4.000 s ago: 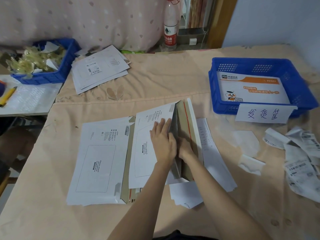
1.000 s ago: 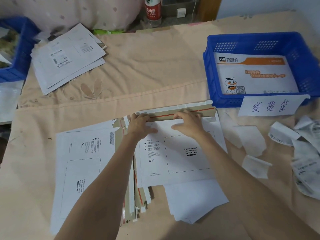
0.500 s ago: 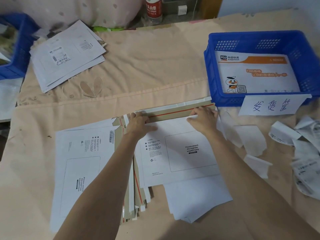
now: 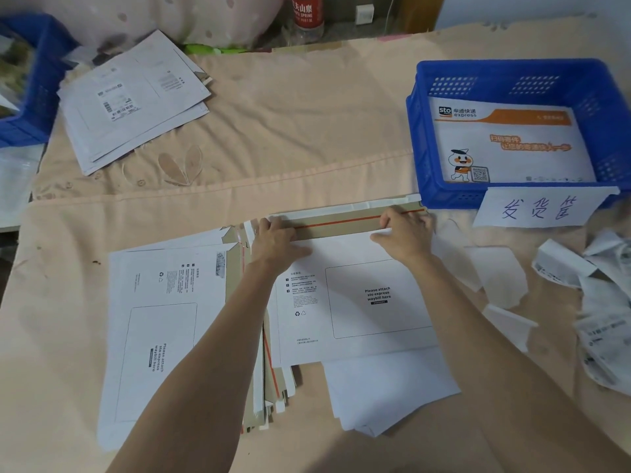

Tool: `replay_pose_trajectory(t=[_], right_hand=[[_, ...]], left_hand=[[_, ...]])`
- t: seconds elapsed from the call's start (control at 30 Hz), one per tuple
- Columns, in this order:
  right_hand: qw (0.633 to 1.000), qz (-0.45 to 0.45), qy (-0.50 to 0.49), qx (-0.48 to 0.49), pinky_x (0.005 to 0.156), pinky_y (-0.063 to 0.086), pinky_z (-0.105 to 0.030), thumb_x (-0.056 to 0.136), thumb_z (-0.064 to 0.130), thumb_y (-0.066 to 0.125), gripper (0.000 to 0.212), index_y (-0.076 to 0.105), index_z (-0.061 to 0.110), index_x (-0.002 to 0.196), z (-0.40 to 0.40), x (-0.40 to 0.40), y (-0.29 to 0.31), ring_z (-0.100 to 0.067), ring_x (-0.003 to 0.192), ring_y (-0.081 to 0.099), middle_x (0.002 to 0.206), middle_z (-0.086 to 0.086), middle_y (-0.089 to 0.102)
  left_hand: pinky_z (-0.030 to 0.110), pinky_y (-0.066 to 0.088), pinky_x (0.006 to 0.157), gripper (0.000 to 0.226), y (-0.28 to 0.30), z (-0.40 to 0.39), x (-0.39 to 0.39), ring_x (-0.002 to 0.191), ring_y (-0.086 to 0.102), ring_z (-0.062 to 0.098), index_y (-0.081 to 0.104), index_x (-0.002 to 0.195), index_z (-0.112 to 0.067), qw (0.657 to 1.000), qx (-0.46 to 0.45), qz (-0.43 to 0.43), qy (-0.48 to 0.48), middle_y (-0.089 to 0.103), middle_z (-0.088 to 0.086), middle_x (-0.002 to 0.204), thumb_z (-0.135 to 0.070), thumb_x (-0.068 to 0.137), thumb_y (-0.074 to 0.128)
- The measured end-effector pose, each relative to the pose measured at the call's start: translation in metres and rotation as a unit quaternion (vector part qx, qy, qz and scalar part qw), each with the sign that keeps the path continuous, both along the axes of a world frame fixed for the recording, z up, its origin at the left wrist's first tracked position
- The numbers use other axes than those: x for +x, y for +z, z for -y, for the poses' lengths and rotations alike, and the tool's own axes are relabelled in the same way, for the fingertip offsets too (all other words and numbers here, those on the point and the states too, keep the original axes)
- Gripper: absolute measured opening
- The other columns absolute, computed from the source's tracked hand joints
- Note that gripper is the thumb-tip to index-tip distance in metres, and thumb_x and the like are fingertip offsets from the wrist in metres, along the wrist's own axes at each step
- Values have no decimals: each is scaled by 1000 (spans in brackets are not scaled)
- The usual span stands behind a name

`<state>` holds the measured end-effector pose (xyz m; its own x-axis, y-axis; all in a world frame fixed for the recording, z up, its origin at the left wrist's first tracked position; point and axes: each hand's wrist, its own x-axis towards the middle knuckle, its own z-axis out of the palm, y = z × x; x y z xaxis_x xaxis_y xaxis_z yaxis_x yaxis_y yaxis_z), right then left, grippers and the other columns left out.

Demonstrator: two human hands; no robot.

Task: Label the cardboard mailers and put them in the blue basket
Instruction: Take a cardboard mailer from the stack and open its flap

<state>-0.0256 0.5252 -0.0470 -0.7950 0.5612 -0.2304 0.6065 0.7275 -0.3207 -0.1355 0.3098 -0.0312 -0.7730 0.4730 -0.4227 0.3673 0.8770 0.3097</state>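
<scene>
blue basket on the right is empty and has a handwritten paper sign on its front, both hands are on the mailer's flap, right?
Not quite. The blue basket is not empty: the head view shows a white and orange mailer lying in it. The rest holds: the sign hangs on its front, and the left hand and right hand are on the flap.

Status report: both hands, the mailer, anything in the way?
Left hand and right hand press mailer at its flap. No label on it. Basket path unobstructed.
</scene>
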Motion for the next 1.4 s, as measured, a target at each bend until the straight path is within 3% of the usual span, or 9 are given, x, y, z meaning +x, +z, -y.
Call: replay_pose_trajectory(t=[0.23,0.37,0.53,0.7,0.8,0.9,1.07,1.23,1.4], right_hand=[[999,14,-13,-28,91,25,-33,79,37,63,14,60,24,76,-2,-2,3,-15,91,55,74,7,66],[999,-4,-27,-23,96,23,-35,75,36,67,15,59,23,74,0,0,4,-16,94,52,71,12,57],[999,28,-16,30,102,22,-37,76,39,69,16,62,25,81,4,1,4,-25,118,41,104,4,57],[996,12,11,85,103,30,-40,73,16,72,44,57,18,115,18,-16,11,-28,118,41,128,-4,44],[996,-50,71,-12,92,44,-36,81,-3,57,56,50,18,132,44,-38,21,-24,116,49,139,2,40],[984,-38,120,-126,91,47,-37,85,-6,46,60,44,19,140,66,-54,23,-21,120,51,148,8,33],[981,-53,115,-146,87,48,-39,85,-6,45,56,47,16,137,86,-51,23,-26,104,57,135,-1,40],[979,-90,129,-128,78,45,-31,86,-3,47,47,60,20,125,104,-9,17,-21,103,55,123,0,48],[988,-28,151,-21,99,32,-31,86,3,48,54,54,27,134,116,15,2,-23,121,38,137,6,45]], left_hand=[[37,43,87,39,0,2,-1,120,27,25,63,101,-10,998,53,14,21,50,-5,132,-44,83,67],[34,42,85,36,1,4,-1,119,33,25,64,96,-11,998,51,27,16,55,3,109,-43,81,71],[36,32,99,36,1,4,1,107,41,24,49,83,-19,999,12,-32,-21,47,-2,81,-49,80,68],[38,23,103,43,0,0,6,111,43,23,58,95,-26,979,-102,-148,-92,62,-3,99,-66,80,56],[37,24,97,52,-2,-2,13,110,42,26,60,106,-25,972,-113,-196,-56,56,2,110,-68,77,57],[36,29,93,67,-4,1,23,116,43,28,50,118,-16,978,-54,-197,41,49,6,115,-62,73,65],[38,47,74,74,-11,19,69,94,55,30,51,113,-4,964,125,-172,157,52,11,113,-49,63,82],[34,38,91,104,-23,23,101,108,51,29,43,131,-10,953,54,-220,202,51,11,125,-51,46,88],[33,45,87,83,-31,20,103,116,51,24,48,131,-20,970,31,-192,148,51,-1,134,-32,59,88]])
